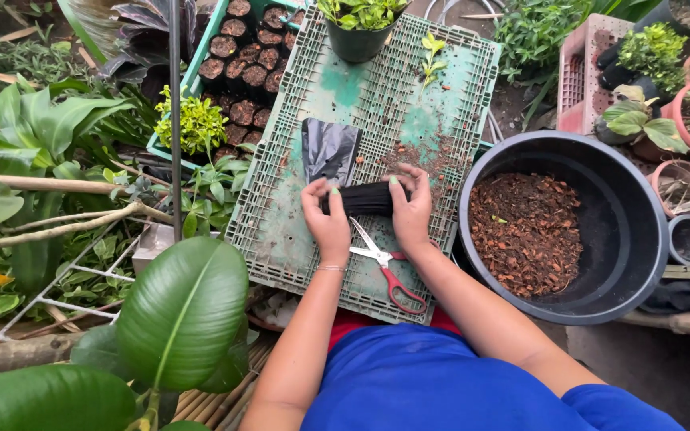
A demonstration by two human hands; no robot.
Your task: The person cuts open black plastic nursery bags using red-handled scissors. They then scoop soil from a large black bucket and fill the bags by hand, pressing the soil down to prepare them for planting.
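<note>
Both my hands grip a rolled black plastic bag (pixel 365 199) over an upturned green crate (pixel 297 223). My left hand (pixel 327 222) holds its left end and my right hand (pixel 411 209) its right end. A flat grey-black plastic bag (pixel 328 149) lies on the crate just beyond the roll. Red-handled scissors (pixel 385 263) lie on the crate between my wrists, blades half apart.
A large black tub (pixel 624 231) with brown soil mix stands at the right. A black potted plant (pixel 358 28) and a small seedling (pixel 432 54) sit at the crate's far end. A tray of soil-filled black pots (pixel 241 64) is far left. Leafy plants crowd the left; pots stand far right.
</note>
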